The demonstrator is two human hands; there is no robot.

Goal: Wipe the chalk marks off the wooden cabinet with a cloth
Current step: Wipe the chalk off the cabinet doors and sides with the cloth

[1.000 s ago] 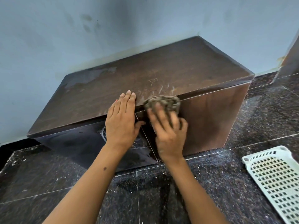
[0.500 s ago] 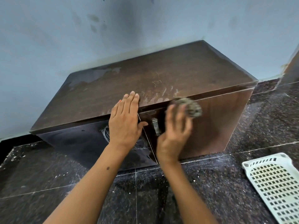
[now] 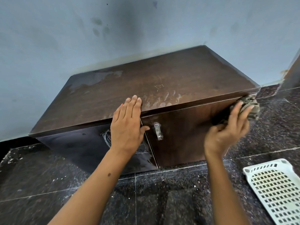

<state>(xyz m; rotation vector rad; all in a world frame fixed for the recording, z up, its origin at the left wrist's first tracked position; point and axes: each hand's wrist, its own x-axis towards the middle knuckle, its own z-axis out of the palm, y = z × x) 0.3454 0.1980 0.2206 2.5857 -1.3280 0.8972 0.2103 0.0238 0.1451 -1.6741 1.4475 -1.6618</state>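
Note:
A low dark wooden cabinet stands against the wall. Faint chalk smears show on its top near the front edge, and white scribbles mark the left door. My left hand lies flat over the front edge, fingers on the top, palm over the door gap. My right hand presses a crumpled grey-brown cloth against the upper right corner of the right door. A metal handle sits on that door.
A pale blue wall rises behind the cabinet. The floor is dark speckled tile with white dust specks. A white perforated plastic tray lies on the floor at the lower right.
My right hand has swept the cloth rightward along the top of the right door, from beside my left hand to the cabinet's right corner, uncovering the metal handle. My left hand has stayed put.

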